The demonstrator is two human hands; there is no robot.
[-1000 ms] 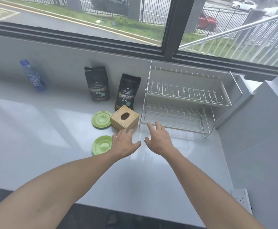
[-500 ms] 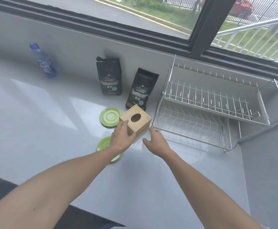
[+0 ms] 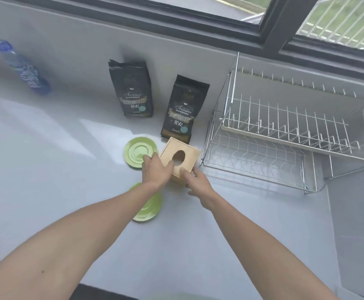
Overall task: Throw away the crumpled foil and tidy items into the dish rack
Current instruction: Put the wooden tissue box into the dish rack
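Note:
A small wooden tissue box (image 3: 184, 158) with an oval hole on top sits on the white counter, just left of the two-tier wire dish rack (image 3: 285, 135). My left hand (image 3: 156, 171) grips the box's left side and my right hand (image 3: 195, 184) holds its near right corner. Both rack tiers hold nothing. One green saucer (image 3: 136, 151) lies left of the box, partly under my left fingers. A second green saucer (image 3: 148, 207) lies nearer me, half hidden by my left forearm. No crumpled foil is in view.
Two black coffee bags (image 3: 131, 92) (image 3: 182, 111) stand against the back wall behind the saucers. A blue-labelled plastic bottle (image 3: 24, 69) stands far left. A grey wall section (image 3: 354, 224) bounds the counter on the right. The window runs along the back.
Both hands moved forward from above the counter and closed on the wooden box's sides. The camera tilted down and closer.

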